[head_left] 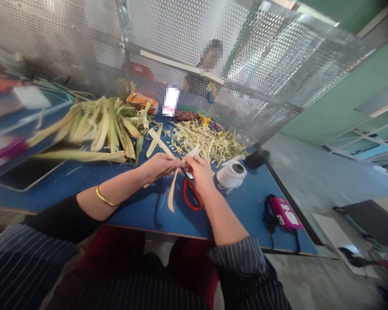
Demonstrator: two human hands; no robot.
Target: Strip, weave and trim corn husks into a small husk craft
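Observation:
My left hand [158, 167] pinches a pale corn husk strip [171, 196] whose tail hangs toward the table. Close against it, my right hand [198, 171] has its thumb and fingers closed on the same bundle of strips, and the fingertips nearly meet. Exactly how the strips cross between the fingers is hidden. Red-handled scissors [185, 194] lie on the blue table [134, 211] just below my right hand, their blades partly covered. Beyond both hands spreads a heap of shredded husk [210, 140]. Whole corn husks [105, 127] are piled to the left.
A cone of white thread [231, 175] stands right of my hand, near a dark cylindrical object [257, 158]. Farther right lies a magenta box [287, 213] with a black cord. A dark flat tablet-like object [29, 172] lies left. Behind a perforated partition [181, 30] is a person.

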